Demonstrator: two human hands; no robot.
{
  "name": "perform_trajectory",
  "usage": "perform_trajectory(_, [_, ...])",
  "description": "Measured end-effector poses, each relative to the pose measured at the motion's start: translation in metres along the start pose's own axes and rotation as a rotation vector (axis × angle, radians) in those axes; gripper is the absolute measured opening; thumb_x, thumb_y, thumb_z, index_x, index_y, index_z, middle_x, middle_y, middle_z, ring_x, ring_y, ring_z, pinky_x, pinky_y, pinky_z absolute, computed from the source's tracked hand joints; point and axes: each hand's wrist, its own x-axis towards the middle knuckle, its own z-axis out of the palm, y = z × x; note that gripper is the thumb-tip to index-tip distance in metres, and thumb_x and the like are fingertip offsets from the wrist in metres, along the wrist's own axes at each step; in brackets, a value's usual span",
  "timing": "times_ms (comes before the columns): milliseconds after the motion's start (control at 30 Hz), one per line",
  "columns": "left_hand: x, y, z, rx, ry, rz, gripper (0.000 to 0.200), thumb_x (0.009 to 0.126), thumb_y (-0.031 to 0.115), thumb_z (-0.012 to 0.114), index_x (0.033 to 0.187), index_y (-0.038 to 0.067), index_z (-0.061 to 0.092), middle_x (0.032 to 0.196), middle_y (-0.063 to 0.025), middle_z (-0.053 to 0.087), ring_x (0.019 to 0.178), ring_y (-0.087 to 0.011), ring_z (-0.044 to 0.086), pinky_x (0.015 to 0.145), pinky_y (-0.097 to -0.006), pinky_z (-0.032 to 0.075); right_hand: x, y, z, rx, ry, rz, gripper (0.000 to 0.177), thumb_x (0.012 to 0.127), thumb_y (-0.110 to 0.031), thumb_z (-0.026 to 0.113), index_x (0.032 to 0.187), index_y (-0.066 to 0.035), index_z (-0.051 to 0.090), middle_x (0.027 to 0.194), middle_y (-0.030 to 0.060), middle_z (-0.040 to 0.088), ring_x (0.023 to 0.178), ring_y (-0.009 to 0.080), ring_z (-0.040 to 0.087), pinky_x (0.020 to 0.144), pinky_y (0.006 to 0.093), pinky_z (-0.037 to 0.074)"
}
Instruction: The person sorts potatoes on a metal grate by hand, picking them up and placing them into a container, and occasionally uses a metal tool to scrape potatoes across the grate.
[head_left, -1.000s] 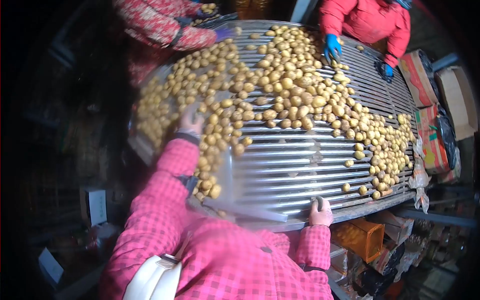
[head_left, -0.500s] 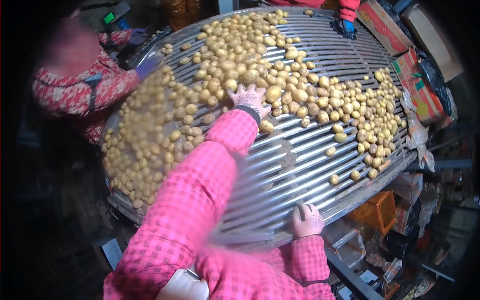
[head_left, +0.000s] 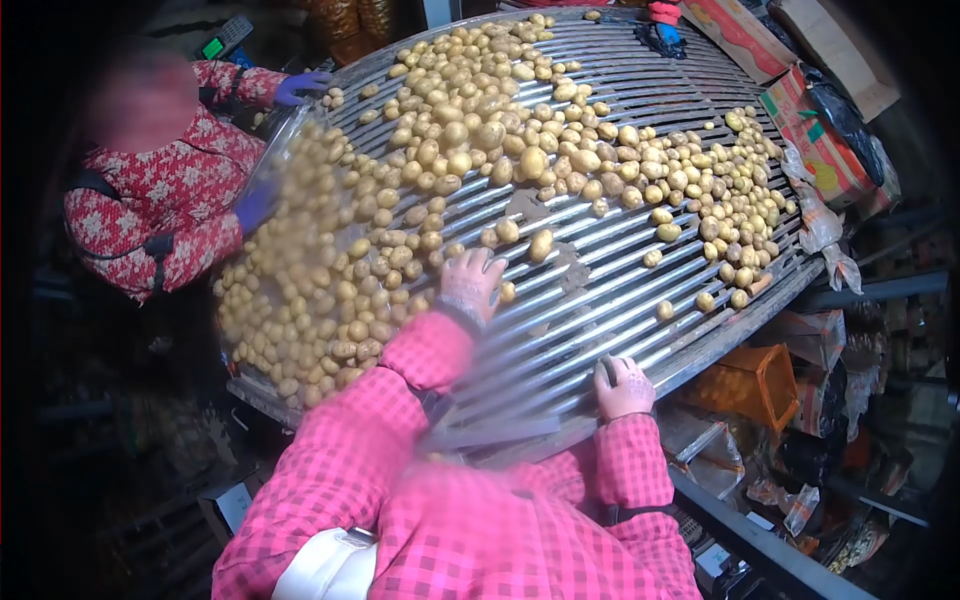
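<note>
Many yellow-brown potatoes (head_left: 470, 105) lie over a slatted metal table (head_left: 540, 370). My left hand (head_left: 470, 285), in a thin printed glove, is low over the slats with its fingers apart and bent, holding nothing. A few potatoes lie just past its fingertips, among them a lone potato (head_left: 541, 245), and a small one sits at its right side. Near the table's front edge rests my right hand (head_left: 625, 388), gloved too, its fingers on the slats and its thumb apart. No potato is in it.
At the left, a person in a red patterned jacket (head_left: 185, 225) has purple-gloved hands by the potatoes. A blue-gloved hand (head_left: 668, 38) is at the far edge. Cardboard boxes (head_left: 815, 140) and a clear plastic bag (head_left: 820, 225) stand right; an orange crate (head_left: 750, 385) is below.
My left hand has drawn back toward me from the main heap, and several potatoes now lie nearer on the slats. My right hand stays at the edge. The other person's arms have shifted.
</note>
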Motion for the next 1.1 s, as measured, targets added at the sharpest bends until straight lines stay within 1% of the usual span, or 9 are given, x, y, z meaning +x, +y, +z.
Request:
perform_trajectory(167, [-0.003,-0.027,0.006,-0.210,0.108,-0.143,0.049,0.066,0.021,0.071,0.112,0.017,0.055,0.117,-0.0119,0.049,0.107,-0.0356,0.047,0.087,-0.0442,0.044,0.003,0.003,0.002,0.003,-0.013,0.032,0.022,0.080,-0.030,0.058,0.094,-0.014,0.064,0.095,0.0056,0.062,0.089,0.0273,0.059,0.075,0.0368,0.047])
perform_trajectory(267, [0.012,-0.077,0.000,-0.496,-0.010,-0.204,0.046,0.067,0.017,0.068,0.111,0.015,0.056,0.108,-0.0122,0.056,0.102,-0.0295,0.052,0.086,-0.0381,0.045,0.004,0.006,0.007,0.012,-0.022,0.029,0.022,0.081,-0.026,0.058,0.097,-0.012,0.064,0.095,0.0064,0.063,0.086,0.0254,0.061,0.074,0.0344,0.048])
perform_trajectory(400, [-0.006,-0.101,-0.013,-1.028,0.017,-0.386,0.036,0.078,0.013,0.065,0.112,0.009,0.054,0.091,-0.0051,0.060,0.074,-0.0131,0.059,0.061,-0.0261,0.049,0.008,-0.001,0.018,0.506,0.062,-0.019,0.024,0.083,-0.018,0.059,0.105,-0.009,0.063,0.095,0.0075,0.064,0.083,0.0180,0.063,0.071,0.0288,0.048])
perform_trajectory(500, [-0.034,-0.043,-0.048,-1.054,0.165,-0.557,0.038,0.080,0.012,0.064,0.116,0.009,0.051,0.093,-0.0064,0.061,0.077,-0.0151,0.059,0.067,-0.0286,0.051,0.005,-0.039,0.008,1.512,-0.469,0.440,0.038,0.085,-0.028,0.059,0.118,-0.010,0.055,0.107,0.0104,0.060,0.092,0.0205,0.060,0.072,0.0322,0.050])
perform_trajectory(633, [-0.072,0.009,-0.028,-0.710,-0.211,0.020,0.066,0.073,0.035,0.067,0.129,0.011,0.042,0.126,-0.0171,0.046,0.119,-0.0299,0.041,0.099,-0.0394,0.033,-0.003,-0.082,0.017,2.141,-0.590,0.528,0.047,0.084,-0.033,0.058,0.124,-0.010,0.048,0.109,0.0105,0.057,0.090,0.0210,0.059,0.061,0.0295,0.049])
perform_trajectory(767, [-0.064,0.020,-0.016,0.012,-0.095,-0.151,0.071,0.071,0.041,0.067,0.132,0.019,0.038,0.142,-0.0135,0.026,0.130,-0.0359,0.024,0.105,-0.0515,0.020,-0.003,-0.050,0.044,1.987,-0.591,0.599,0.032,0.084,-0.030,0.058,0.105,-0.007,0.054,0.100,0.0093,0.058,0.087,0.0213,0.059,0.059,0.0293,0.048])
perform_trajectory(867, [-0.049,0.003,-0.016,0.197,-0.080,-0.109,0.066,0.071,0.042,0.067,0.128,0.021,0.043,0.139,-0.0087,0.031,0.124,-0.0361,0.032,0.101,-0.0491,0.026,-0.002,-0.046,0.049,2.093,-0.626,0.568,0.028,0.083,-0.025,0.057,0.102,-0.005,0.053,0.098,0.0091,0.058,0.087,0.0218,0.059,0.062,0.0294,0.049])
perform_trajectory(1000, [-0.020,0.007,-0.007,0.061,-0.184,-0.083,0.051,0.076,0.030,0.065,0.123,0.021,0.047,0.124,-0.0089,0.043,0.113,-0.0346,0.041,0.088,-0.0450,0.042,-0.005,-0.064,0.034,1.817,-0.482,0.623,0.030,0.082,-0.020,0.056,0.106,-0.002,0.052,0.098,0.0099,0.057,0.086,0.0218,0.058,0.066,0.0307,0.049])
perform_trajectory(1100, [-0.005,-0.015,0.013,-0.047,-0.093,-0.068,0.053,0.072,0.027,0.069,0.119,0.017,0.048,0.112,-0.0111,0.049,0.107,-0.0338,0.046,0.088,-0.0413,0.043,-0.004,-0.054,0.040,1.788,-0.652,0.491,0.036,0.080,-0.015,0.060,0.114,-0.005,0.049,0.102,0.0101,0.054,0.080,0.0197,0.056,0.064,0.0303,0.048])
